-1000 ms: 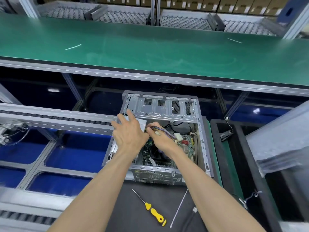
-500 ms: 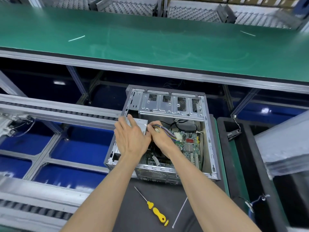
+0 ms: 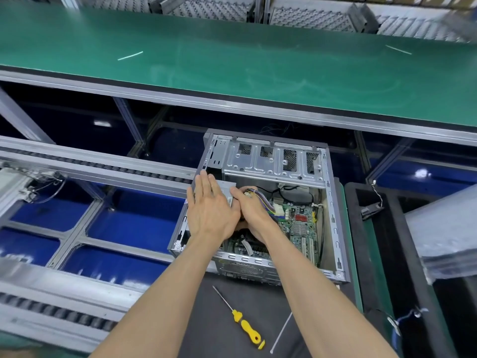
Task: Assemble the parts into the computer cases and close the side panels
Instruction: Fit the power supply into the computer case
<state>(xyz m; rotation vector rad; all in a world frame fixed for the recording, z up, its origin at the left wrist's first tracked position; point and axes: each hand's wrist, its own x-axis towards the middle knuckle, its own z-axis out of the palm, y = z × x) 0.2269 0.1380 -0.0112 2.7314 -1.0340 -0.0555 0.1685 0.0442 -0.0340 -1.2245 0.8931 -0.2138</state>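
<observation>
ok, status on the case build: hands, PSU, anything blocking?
Left hand flat on power supply. Right hand grips wire bundle. Computer case open, no panel. Screwdriver lies in front, unused.

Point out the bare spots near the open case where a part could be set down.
Free: the green belt beyond the computer case, bare except for two thin white strips; and the dark mat left of the yellow screwdriver. Crowded: inside the case, where the left hand lies flat and the right hand grips the cable bundle.
</observation>
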